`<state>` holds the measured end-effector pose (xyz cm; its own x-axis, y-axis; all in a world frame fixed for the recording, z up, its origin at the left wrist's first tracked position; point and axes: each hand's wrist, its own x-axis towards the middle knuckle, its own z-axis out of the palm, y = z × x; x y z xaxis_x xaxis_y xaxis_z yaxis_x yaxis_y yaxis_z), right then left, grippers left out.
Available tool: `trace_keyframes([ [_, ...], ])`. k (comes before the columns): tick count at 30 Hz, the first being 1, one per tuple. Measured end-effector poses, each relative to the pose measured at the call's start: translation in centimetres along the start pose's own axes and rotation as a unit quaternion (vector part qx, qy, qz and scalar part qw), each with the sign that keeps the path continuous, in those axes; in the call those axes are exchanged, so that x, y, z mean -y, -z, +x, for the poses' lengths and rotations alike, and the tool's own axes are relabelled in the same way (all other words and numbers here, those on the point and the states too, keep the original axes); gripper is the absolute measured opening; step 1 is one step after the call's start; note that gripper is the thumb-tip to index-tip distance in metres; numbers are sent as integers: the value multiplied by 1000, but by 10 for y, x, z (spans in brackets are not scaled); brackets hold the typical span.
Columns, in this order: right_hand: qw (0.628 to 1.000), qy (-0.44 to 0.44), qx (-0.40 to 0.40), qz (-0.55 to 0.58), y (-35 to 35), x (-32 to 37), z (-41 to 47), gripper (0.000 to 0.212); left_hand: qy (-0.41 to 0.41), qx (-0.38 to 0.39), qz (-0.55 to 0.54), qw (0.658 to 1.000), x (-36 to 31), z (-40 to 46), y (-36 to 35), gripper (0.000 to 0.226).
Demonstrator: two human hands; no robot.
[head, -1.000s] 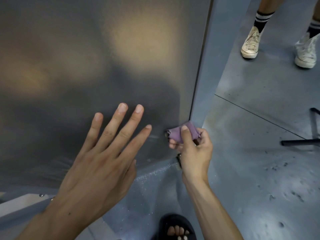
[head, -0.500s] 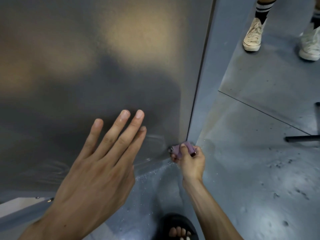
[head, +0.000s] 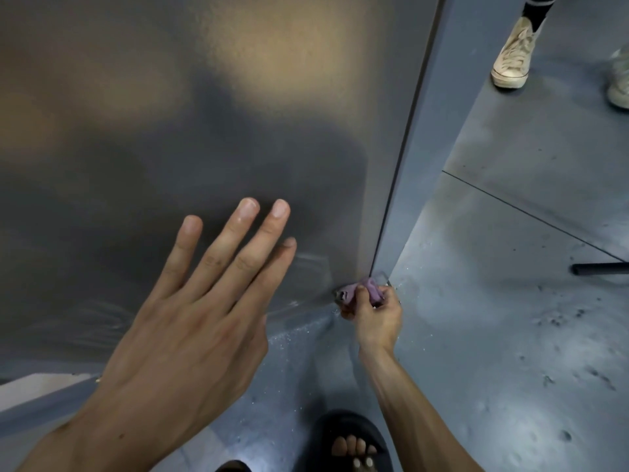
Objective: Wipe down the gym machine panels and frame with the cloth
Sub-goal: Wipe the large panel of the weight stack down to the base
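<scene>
The right hand [head: 374, 318] pinched the purple cloth [head: 366, 290] at the panel [head: 204, 131]'s bottom corner, left hand [head: 190, 318] splayed flat; wet streaks suggested partial wiping.

No text, label, brand, number or sign readable anywhere. Grey panel [head: 170, 114]: plain, only blurred reflections. Purple cloth [head: 366, 290]: unmarked. Floor [head: 510, 335]: speckled, no markings beyond a seam line. Pale sneaker [head: 512, 56] far right: no logo legible. Striped sock [head: 536, 5] above it: bands only, no lettering.
</scene>
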<state>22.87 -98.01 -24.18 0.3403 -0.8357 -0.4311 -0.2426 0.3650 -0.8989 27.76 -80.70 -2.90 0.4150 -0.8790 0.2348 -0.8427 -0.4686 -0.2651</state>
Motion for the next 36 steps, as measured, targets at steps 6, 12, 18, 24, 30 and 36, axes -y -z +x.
trace_keyframes([
  [6,996,-20,25,85,-2,10,-8,13,0,1,-9,1000,0,0,0,75],
  [12,991,94,27,92,2,36,-22,11,1,2,-10,1000,0,1,0,74],
  [18,1000,6,3,21,-6,-16,4,19,2,-1,-11,1000,0,1,-1,74],
  [24,998,-55,2,25,-16,-87,48,9,-2,7,-13,1000,2,-1,0,75],
  [30,996,13,40,85,-5,-6,-9,7,-2,-1,-12,1000,1,0,-1,76],
  [36,999,-5,10,43,-6,-10,0,16,1,0,-17,1000,1,0,-1,77],
])
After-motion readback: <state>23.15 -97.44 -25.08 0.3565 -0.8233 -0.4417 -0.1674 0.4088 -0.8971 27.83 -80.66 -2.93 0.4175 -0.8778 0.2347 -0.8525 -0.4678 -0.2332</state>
